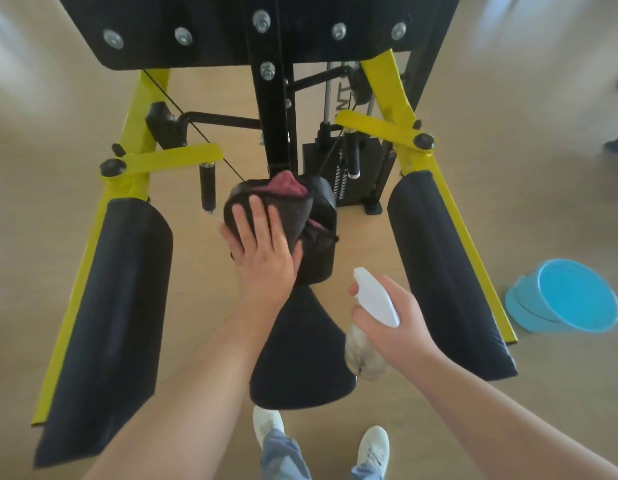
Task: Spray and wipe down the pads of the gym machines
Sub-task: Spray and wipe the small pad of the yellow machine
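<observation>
A yellow and black gym machine stands in front of me. My left hand [262,247] presses a dark cloth with a maroon side [289,188] flat against the small black centre pad [319,251], fingers spread. My right hand [390,320] grips a spray bottle [373,296] with a white trigger head, just right of the black seat pad [300,362]. Long black arm pads hang on each side, the left pad [106,323] and the right pad [446,271].
A blue basin [570,296] lies tilted on the wooden floor at the right. The weight stack [349,174] and cables sit behind the centre pad. Yellow frame legs [467,216] flank the pads. My white shoes [373,448] are below the seat.
</observation>
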Motion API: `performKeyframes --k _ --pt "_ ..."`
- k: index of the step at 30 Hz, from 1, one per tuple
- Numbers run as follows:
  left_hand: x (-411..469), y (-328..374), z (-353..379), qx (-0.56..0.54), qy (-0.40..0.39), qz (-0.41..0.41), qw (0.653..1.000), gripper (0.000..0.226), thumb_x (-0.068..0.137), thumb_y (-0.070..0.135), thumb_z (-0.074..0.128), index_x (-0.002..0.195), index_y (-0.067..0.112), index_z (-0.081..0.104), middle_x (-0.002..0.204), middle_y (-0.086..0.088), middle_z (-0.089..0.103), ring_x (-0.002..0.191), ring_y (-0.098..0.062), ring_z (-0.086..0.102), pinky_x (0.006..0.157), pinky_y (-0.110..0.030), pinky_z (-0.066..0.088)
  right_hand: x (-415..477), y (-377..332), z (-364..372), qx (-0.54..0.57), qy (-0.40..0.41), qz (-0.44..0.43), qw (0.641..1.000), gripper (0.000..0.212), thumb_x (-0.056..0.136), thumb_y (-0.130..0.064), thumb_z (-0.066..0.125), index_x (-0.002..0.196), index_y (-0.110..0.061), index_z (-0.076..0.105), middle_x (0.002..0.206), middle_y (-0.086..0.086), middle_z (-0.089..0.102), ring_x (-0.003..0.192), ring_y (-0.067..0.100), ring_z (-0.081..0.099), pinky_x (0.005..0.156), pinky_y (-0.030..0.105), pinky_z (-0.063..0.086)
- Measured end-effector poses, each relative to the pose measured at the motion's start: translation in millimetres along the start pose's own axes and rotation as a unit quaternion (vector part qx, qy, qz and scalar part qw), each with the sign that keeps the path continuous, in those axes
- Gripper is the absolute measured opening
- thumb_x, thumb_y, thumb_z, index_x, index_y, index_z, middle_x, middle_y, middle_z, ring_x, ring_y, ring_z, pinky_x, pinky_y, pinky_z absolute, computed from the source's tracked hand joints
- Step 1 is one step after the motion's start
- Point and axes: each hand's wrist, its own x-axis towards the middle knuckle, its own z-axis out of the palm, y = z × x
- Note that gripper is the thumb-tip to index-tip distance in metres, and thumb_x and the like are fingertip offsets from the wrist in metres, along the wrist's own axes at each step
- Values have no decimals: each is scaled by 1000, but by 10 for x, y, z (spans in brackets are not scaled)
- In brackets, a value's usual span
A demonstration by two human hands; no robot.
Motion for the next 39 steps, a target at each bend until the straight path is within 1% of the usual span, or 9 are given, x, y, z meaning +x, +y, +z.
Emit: performKeyframes --k 5,12,16,20,23,25,29,34,39 --pt "-654 -62 401 17 -171 88 981 64 79 40 83 123 -2 62 141 -30 49 131 -50 32 101 -75 38 57 235 60 -6 -1 31 1000 14 88 -20 76 98 -26 70 94 -6 69 93 12 63 72 22 55" --pt "118 221 21 37 -2 101 994 113 83 63 68 152 -1 6 156 -26 10 142 -50 13 107 -75 6 113 261 95 -6 -12 43 999 21 90 -21 75 106 -30 67 102 -10 68 99 11 62 68 15 47" --pt "-133 190 206 115 -130 193 966 96 83 57 60 155 7 22 161 -16 20 143 -37 16 114 -70 7 163 233 90 31 -7 32 999 16 87 -17 75 100 -26 70 92 -6 68 86 12 65 62 15 50" --pt "-524 159 471 155 -281 284 904 92 101 27 51 145 17 -29 170 5 -9 146 -22 -17 108 -62 -17 164 346 56 53 -1 33 998 15 87 -13 73 97 -24 70 93 -1 70 85 14 65 64 15 50" --pt "-443 64 289 176 -266 302 898 101 102 27 47 142 15 -45 162 2 -36 143 -23 -30 106 -61 -21 132 479 28 91 21 44 995 17 87 -7 73 96 -22 70 94 0 71 87 17 66 69 21 54" --pt "-272 -10 95 183 -185 289 921 110 98 38 55 149 14 -39 155 -5 -47 143 -26 -32 109 -66 -14 115 493 13 126 63 56 988 17 87 -5 72 96 -19 70 92 -1 70 85 20 66 71 28 54" --pt "254 116 -319 89 -48 193 976 111 88 56 65 160 10 -6 163 -13 -20 149 -32 -18 111 -68 -20 103 381 34 159 102 91 978 16 90 -11 71 100 -24 70 94 -4 69 85 14 66 62 18 53" --pt "90 267 -118 113 -105 172 973 107 82 60 66 158 7 11 160 -22 -8 147 -41 -2 108 -80 -1 66 269 70 139 81 56 985 17 89 -13 72 99 -26 69 95 -3 66 88 15 64 62 17 54" --pt "-300 210 164 164 -299 274 899 104 104 28 46 132 15 -54 130 -5 -68 152 -21 -21 118 -69 3 55 372 53 116 59 42 991 17 89 -14 73 101 -24 68 96 0 67 89 17 66 66 22 54"
